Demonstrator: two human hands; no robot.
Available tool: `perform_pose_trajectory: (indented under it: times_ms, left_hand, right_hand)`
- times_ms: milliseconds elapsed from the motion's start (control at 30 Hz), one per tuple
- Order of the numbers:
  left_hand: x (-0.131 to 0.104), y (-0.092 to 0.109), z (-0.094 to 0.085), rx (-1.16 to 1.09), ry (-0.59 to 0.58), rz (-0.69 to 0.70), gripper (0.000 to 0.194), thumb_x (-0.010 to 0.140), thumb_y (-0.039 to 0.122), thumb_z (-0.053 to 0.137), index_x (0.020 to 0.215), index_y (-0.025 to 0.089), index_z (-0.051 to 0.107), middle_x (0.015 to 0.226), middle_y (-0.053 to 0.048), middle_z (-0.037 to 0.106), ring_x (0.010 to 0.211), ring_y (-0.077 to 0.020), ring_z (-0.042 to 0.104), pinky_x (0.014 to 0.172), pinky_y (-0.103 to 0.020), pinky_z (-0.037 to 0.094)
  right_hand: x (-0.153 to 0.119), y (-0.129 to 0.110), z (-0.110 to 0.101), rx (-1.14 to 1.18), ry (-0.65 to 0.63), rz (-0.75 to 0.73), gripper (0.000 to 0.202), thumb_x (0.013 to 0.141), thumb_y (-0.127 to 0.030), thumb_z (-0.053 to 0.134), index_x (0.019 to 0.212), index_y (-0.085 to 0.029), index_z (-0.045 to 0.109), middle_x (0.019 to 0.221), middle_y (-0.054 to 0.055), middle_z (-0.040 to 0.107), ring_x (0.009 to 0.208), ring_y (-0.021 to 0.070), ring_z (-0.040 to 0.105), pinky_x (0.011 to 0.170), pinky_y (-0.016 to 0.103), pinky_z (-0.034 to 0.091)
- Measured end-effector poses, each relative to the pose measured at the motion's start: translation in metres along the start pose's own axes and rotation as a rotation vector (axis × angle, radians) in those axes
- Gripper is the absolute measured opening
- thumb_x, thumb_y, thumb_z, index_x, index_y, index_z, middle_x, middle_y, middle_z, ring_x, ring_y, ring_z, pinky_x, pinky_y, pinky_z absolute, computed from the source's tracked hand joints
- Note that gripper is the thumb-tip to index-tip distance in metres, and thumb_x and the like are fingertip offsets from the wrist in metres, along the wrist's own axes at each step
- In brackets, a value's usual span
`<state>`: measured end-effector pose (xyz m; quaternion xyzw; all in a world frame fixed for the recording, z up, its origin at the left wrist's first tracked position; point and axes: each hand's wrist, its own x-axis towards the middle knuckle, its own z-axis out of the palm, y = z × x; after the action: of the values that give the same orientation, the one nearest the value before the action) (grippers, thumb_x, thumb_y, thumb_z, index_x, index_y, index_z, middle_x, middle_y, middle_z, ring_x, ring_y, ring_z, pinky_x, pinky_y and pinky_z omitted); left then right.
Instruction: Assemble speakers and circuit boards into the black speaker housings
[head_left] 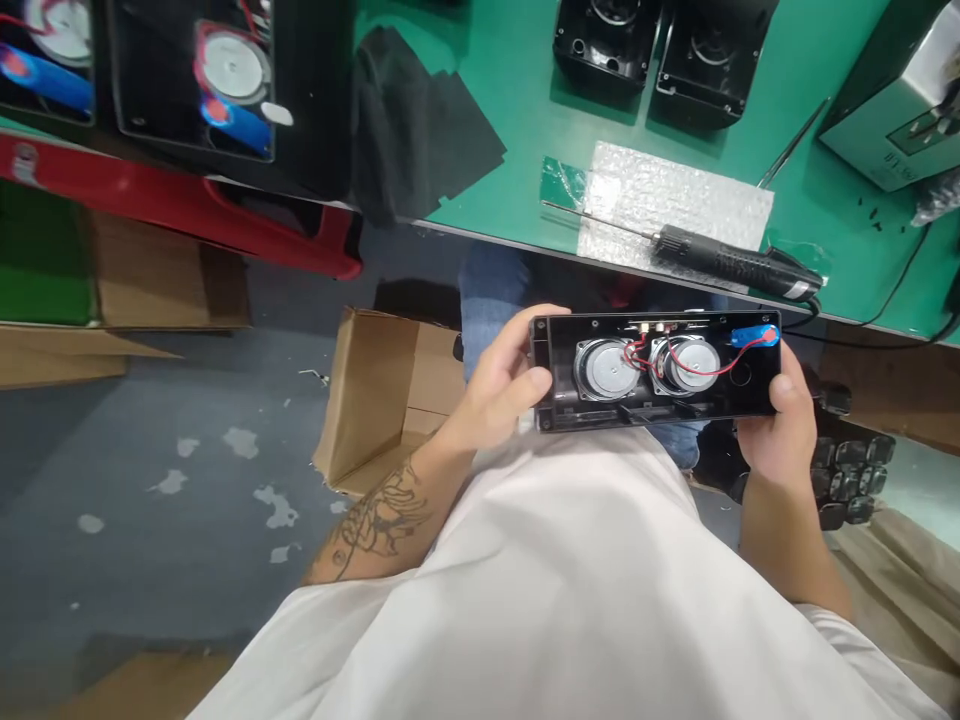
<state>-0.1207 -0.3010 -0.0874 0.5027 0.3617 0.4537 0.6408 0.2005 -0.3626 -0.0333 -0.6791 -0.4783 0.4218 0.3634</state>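
A long black speaker housing (559,375) is held level over my lap, its open side facing up. Inside are two round silver speakers, red wires and a blue battery (754,335) at the right end. My left hand (514,385) grips the left end, thumb on the rim. Around the right end my right hand (784,420) is closed, its thumb against the edge. Beyond the housing, a black electric screwdriver (727,262) lies on bubble wrap (675,195) near the edge of the green table (517,110).
Two black housings (607,45) stand at the table's back. Tweezers (795,145) and a box (892,140) are at the right. A black cloth (420,130) hangs over the edge. Left are more units and a red chair (187,215). An open carton (375,395) is on the floor.
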Motion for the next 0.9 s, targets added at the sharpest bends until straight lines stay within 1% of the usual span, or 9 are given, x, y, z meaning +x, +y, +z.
perform_pose_trajectory:
  times_ms: [100,167,233,367,467,567,633,800,900]
  left_hand:
    - [0.006,0.000,-0.005,0.001,0.019,-0.055,0.066,0.094,0.069,0.078,0.144,0.027,0.074,0.128,-0.009,0.077,0.110,-0.0260,0.073,0.095,-0.034,0.064]
    - [0.011,0.001,-0.007,-0.003,0.048,-0.097,0.068,0.091,0.071,0.079,0.142,0.025,0.076,0.123,-0.009,0.078,0.104,-0.0259,0.072,0.090,-0.035,0.063]
    - [0.016,0.001,-0.009,-0.015,0.064,-0.137,0.069,0.088,0.070,0.081,0.140,0.024,0.076,0.121,-0.009,0.079,0.100,-0.0260,0.072,0.088,-0.036,0.062]
    - [0.027,0.003,-0.009,-0.019,0.057,-0.153,0.069,0.087,0.067,0.083,0.141,0.025,0.077,0.120,-0.009,0.081,0.100,-0.0273,0.075,0.083,-0.036,0.062]
    - [0.035,0.006,-0.007,-0.027,0.030,-0.135,0.066,0.088,0.068,0.081,0.141,0.028,0.078,0.118,-0.006,0.082,0.098,-0.0255,0.077,0.078,-0.033,0.063]
    - [0.042,0.010,-0.003,-0.055,-0.018,-0.194,0.065,0.086,0.065,0.084,0.141,0.030,0.078,0.117,-0.002,0.082,0.096,-0.0239,0.077,0.077,-0.032,0.064]
    - [0.045,0.012,0.001,-0.059,-0.033,-0.203,0.065,0.087,0.064,0.084,0.142,0.031,0.077,0.119,-0.002,0.082,0.098,-0.0244,0.078,0.078,-0.032,0.064]
    - [0.051,0.015,0.013,0.007,-0.035,-0.163,0.066,0.088,0.067,0.082,0.144,0.032,0.075,0.122,-0.007,0.082,0.106,-0.0302,0.078,0.084,-0.037,0.064]
    - [0.056,0.018,0.021,0.034,-0.018,-0.135,0.067,0.086,0.066,0.083,0.142,0.029,0.077,0.119,-0.009,0.081,0.101,-0.0294,0.077,0.084,-0.039,0.063]
  right_hand:
    - [0.005,-0.001,0.007,0.190,0.034,-0.071,0.082,0.114,-0.082,0.060,0.157,-0.012,0.050,0.154,0.013,0.048,0.149,0.0260,0.051,0.131,0.037,0.052]
    - [0.008,-0.001,0.011,0.257,0.047,-0.119,0.075,0.118,-0.078,0.062,0.153,-0.012,0.056,0.149,0.011,0.052,0.146,0.0243,0.054,0.126,0.032,0.056]
    - [0.010,-0.003,0.013,0.301,0.040,-0.147,0.071,0.120,-0.075,0.063,0.151,-0.012,0.059,0.150,0.011,0.052,0.147,0.0247,0.053,0.127,0.033,0.055]
    - [0.011,-0.005,0.008,0.349,0.001,-0.142,0.068,0.123,-0.072,0.061,0.155,-0.013,0.056,0.158,0.011,0.044,0.155,0.0268,0.045,0.138,0.039,0.046]
    - [0.009,-0.005,0.001,0.360,-0.020,-0.116,0.070,0.124,-0.073,0.058,0.159,-0.013,0.052,0.160,0.011,0.042,0.155,0.0265,0.044,0.140,0.041,0.044]
    - [0.007,-0.004,-0.005,0.355,-0.020,-0.099,0.074,0.123,-0.075,0.059,0.163,-0.013,0.049,0.161,0.012,0.041,0.155,0.0260,0.044,0.140,0.042,0.043]
    - [0.006,-0.004,-0.009,0.346,-0.012,-0.098,0.075,0.124,-0.074,0.059,0.164,-0.012,0.048,0.161,0.014,0.041,0.154,0.0255,0.045,0.140,0.041,0.043]
    - [0.006,-0.004,-0.019,0.299,0.038,-0.141,0.074,0.125,-0.071,0.059,0.162,-0.008,0.051,0.157,0.018,0.043,0.151,0.0251,0.048,0.133,0.041,0.050]
    - [0.008,-0.006,-0.026,0.273,0.067,-0.184,0.070,0.126,-0.067,0.061,0.161,-0.007,0.054,0.154,0.019,0.046,0.147,0.0238,0.052,0.130,0.038,0.052]
